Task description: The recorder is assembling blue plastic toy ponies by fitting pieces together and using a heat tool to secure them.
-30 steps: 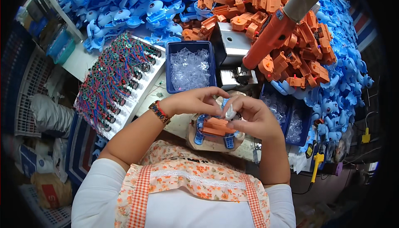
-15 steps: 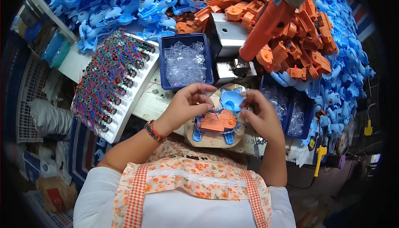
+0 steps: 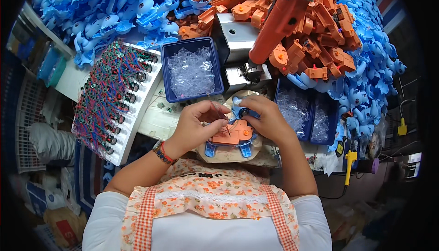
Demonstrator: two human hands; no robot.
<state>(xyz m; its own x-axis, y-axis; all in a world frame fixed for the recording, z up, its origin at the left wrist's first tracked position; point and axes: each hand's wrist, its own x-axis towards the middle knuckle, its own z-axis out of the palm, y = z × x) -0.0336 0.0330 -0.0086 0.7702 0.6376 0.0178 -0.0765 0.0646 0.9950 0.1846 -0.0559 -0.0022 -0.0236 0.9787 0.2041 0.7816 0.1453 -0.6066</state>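
A blue plastic toy shell [image 3: 245,150] lies on a round pale base [image 3: 224,157] in front of me, with an orange plastic housing [image 3: 235,132] set in it. At the shell's left side my left hand [image 3: 197,122] pinches thin dark wires [image 3: 211,101] between thumb and fingertips. My right hand [image 3: 266,117] is over the shell's upper part, its thumb and fingers closed on a small black round part [image 3: 243,112], which looks like a speaker. The fingers partly hide that part and the shell beneath it.
A white foam tray [image 3: 137,127] of wired circuit boards stands left. Blue bins of clear plastic pieces [image 3: 191,70] sit at the back and right [image 3: 292,109]. An orange-handled press [image 3: 274,27] rises behind. Orange housings [image 3: 329,59] and blue shells [image 3: 105,18] are heaped beyond.
My right hand has moved left and inward over the shell, and the black round part now shows in its fingers. My left hand has come lower, closer to the orange housing.
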